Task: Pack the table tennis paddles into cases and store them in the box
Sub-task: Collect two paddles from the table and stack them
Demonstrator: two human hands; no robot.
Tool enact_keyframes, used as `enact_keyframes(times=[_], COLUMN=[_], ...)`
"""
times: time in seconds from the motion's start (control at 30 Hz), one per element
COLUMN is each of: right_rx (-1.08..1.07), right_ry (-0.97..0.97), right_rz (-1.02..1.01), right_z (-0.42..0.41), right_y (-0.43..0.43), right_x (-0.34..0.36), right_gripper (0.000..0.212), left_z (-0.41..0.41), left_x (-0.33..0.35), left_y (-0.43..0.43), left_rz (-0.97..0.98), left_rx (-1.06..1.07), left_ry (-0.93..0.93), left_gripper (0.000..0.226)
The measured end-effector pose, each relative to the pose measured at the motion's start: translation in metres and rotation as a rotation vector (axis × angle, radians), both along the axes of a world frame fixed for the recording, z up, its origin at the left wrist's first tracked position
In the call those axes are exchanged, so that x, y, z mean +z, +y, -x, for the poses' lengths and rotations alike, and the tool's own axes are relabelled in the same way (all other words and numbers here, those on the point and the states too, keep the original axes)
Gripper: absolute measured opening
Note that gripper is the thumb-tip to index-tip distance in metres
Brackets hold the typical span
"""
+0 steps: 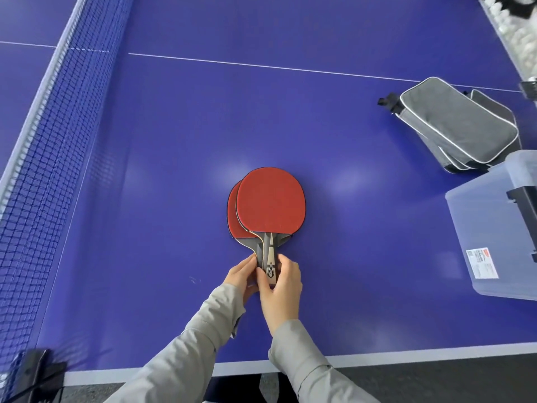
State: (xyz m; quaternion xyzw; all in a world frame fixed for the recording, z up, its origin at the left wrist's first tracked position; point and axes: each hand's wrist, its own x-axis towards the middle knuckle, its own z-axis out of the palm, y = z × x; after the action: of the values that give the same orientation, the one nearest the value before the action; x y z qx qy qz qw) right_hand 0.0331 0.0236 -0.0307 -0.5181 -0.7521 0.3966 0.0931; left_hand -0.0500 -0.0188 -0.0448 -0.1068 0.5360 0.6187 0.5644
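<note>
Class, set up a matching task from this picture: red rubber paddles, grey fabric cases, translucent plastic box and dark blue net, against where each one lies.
Things:
1 red rubber paddles
2 grey fabric cases
3 translucent plastic box
4 dark blue net

Places:
A stretched along the left side
B near right edge of the view
C centre, stacked, handles held by left hand and right hand
D far right, piled behind the box

Pairs: 1-C, 2-D, 3-B, 4-A

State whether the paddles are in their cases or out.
Out. The red paddles lie stacked on the table; the grey cases sit apart at right.
</note>
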Motion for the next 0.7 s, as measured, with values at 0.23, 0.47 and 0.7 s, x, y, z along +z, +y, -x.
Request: enact_keyframes(times=[0.23,0.47,0.7], right_rx=[0.027,0.066,0.129], right_ry=[0.003,-0.035,-0.016], right_rz=[-0.008,0.015,0.037], right_z=[-0.001,-0.003,-0.036], right_y=[0.000,0.004,0.019], right_x=[-0.002,-0.003,0.002], right_gripper=[0.041,0.044,0.049], left_z=[-0.001,-0.001,0.002], left_x=[-0.001,0.004,0.009], left_y=[0.002,0.007,0.019], left_rz=[0.029,0.095,0.307], left_rx=[-0.002,-0.076,-0.177], left_ry=[0.023,0.086,0.336], left_gripper=[0.029,0.027,0.034])
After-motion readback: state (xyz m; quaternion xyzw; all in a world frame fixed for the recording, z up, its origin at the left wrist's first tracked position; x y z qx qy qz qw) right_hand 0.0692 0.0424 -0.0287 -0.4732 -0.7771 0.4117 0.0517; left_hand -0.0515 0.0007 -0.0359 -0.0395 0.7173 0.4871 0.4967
